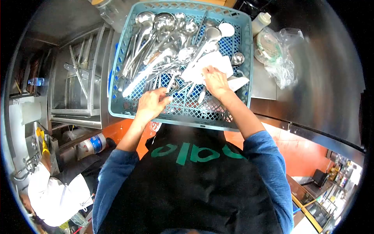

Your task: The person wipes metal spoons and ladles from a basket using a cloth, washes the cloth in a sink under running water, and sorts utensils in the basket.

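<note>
- Right grip [216, 82]: fingers bent down on a white piece [212, 62], washed out by glare; it seems to touch, but whether it is closed on it I cannot tell.
- Left grip [152, 104]: thumb and fingers curved beside the utensil ends at the near side; whether they pinch one I cannot tell.
- Both grips, the white piece and the utensils are inside the blue basket [177, 121].
- Metal ladles [163, 20] and other utensils lie heaped at the far left, overlapping; a small ladle [237, 59] lies apart at the right.
- Progress, as a judgement: handling seems under way, with much of the heap mixed and crossed; how much is already done cannot be told.
- Right of the basket, a bottle [261, 23] and a clear bag [286, 54] are on the steel desk [265, 91].
- Near left, well apart, is a person in white [54, 195].
</note>
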### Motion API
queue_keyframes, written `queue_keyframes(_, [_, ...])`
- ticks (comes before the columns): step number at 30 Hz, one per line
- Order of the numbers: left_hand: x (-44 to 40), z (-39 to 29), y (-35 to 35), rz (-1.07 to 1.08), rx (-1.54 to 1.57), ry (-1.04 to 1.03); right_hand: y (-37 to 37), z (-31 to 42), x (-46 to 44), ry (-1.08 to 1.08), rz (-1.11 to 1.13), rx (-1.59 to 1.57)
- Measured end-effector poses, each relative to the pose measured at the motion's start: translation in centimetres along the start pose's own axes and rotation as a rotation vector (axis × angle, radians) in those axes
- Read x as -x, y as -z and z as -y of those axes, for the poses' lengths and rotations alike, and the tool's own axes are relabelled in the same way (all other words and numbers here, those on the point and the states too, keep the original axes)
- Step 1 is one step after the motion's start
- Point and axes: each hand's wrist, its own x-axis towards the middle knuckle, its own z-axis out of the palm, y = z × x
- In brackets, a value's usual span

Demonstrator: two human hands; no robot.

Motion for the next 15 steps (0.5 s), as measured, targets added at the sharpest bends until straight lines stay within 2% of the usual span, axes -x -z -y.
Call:
queue_keyframes(3, [0.7,0.5,1.8,-0.046,-0.012,0.024,1.7,-1.9,-0.2,0.073,0.088,-0.122])
queue_keyframes(5, [1.0,2.6,2.3,-0.195,-0.059,0.067,6.0,-0.5,0.7,-0.016,0.012,-0.115])
queue_keyframes(6, [1.0,3.9,2.8,-0.211,-0.188,0.079,6.0,-0.5,1.1,0.007,-0.032,-0.111])
queue_keyframes(7, [0.8,5.5,3.0,-0.288,-0.211,-0.013,4.0,-0.1,1.0,-0.032,-0.046,-0.116])
queue_keyframes(8, [0.4,6.0,3.1,-0.269,-0.245,-0.029,1.4,0.7,1.0,0.003,0.010,-0.051])
queue_keyframes(9, [0.0,6.8,2.9,-0.306,-0.183,-0.056,-9.5,-1.1,0.2,0.118,-0.142,-0.186])
queue_keyframes(10, [-0.2,6.6,3.2,-0.295,-0.204,-0.088,-5.6,2.9,0.9,-0.009,0.197,-0.181])
queue_keyframes(11, [-1.1,7.0,2.6,-0.303,-0.062,-0.174,-7.9,3.4,0.4,0.126,0.081,-0.157])
queue_keyframes(12, [-1.5,5.2,3.2,-0.261,-0.059,-0.239,-5.1,5.2,0.4,-0.113,0.106,-0.309])
queue_keyframes(13, [-2.4,5.3,3.1,-0.198,-0.163,-0.331,-9.4,4.8,-2.4,0.074,-0.085,-0.221])
queue_keyframes(14, [-3.3,6.2,2.3,-0.307,-0.268,-0.467,-8.1,5.6,-3.0,-0.027,-0.054,-0.198])
queue_keyframes(15, [-5.5,8.8,2.1,-0.247,-0.292,-0.398,-5.0,6.3,-2.1,-0.047,-0.247,-0.453])
